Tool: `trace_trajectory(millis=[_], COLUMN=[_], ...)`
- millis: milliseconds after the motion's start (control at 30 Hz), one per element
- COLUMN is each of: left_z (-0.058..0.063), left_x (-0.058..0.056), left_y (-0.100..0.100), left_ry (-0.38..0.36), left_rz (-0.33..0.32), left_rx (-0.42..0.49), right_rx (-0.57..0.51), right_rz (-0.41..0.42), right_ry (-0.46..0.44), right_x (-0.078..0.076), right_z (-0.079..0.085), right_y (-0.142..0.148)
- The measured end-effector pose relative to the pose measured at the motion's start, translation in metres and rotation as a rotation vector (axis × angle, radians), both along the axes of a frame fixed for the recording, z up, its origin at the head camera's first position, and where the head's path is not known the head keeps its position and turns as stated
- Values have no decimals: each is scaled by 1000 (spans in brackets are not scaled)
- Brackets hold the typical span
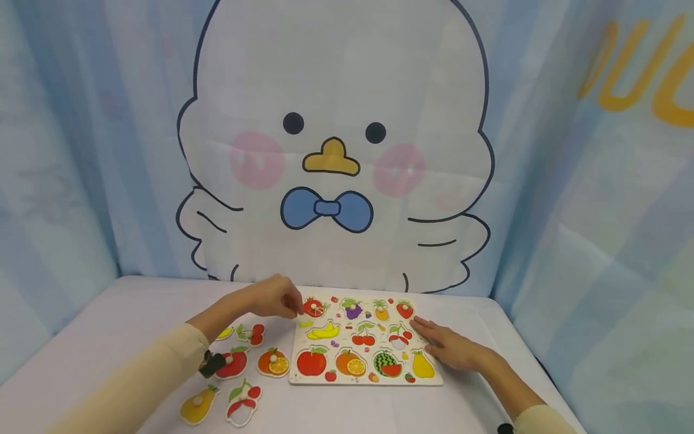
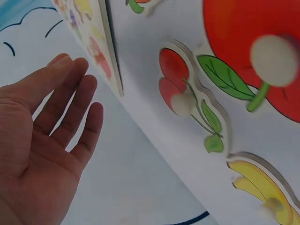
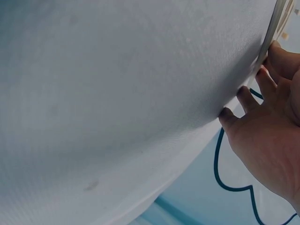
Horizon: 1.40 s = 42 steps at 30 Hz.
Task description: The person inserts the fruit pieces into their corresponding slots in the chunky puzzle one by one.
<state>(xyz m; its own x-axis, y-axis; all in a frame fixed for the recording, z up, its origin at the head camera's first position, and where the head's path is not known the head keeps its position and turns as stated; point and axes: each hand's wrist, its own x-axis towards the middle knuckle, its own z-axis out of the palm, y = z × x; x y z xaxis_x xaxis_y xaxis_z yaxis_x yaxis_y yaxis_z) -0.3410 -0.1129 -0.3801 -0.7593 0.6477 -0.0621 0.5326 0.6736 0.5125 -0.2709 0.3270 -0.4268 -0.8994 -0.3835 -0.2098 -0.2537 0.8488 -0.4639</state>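
Observation:
A fruit puzzle board (image 1: 347, 343) lies flat on the white table. My left hand (image 1: 276, 296) is at its upper left corner, fingertips beside the knobbed pomegranate piece (image 1: 313, 308). In the left wrist view the left hand (image 2: 56, 126) has loosely bent fingers, thumb tip near the index, and nothing shows in it. My right hand (image 1: 447, 345) rests its fingers along the board's right edge. In the right wrist view those fingers (image 3: 267, 84) are spread, with the thumb at the board's side. Grape (image 1: 352, 309), pineapple (image 1: 382, 311) and strawberry (image 1: 404, 310) pieces with knobs sit in the top row.
Loose knobbed pieces lie left of the board: cherries (image 1: 256, 334), an apple (image 1: 233, 364), an orange (image 1: 273, 363), a pear (image 1: 198, 405), a red-and-white fruit (image 1: 243, 405) and bananas (image 2: 262, 185), partly hidden by the left arm. A printed curtain (image 1: 331, 253) stands behind the table.

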Motion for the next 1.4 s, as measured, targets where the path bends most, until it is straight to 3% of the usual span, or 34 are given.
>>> trace_trajectory(millis=[367,833,1067,1400], left_z=[-5,-29,-34,-36], left_x=[13,27,31,33], left_y=[-58,-124,-141,-151], left_ry=[-50,-100,-133,-113], left_rz=[137,291,354,364], left_rx=[-27,-36,-41,-44], right_rx=[-11,-15,-21,0], right_rz=[24,24,13,6], right_ry=[3,0,-15,-1], right_x=[2,2,3,2], right_z=[1,3,-1,0], right_y=[1,0,0,-1])
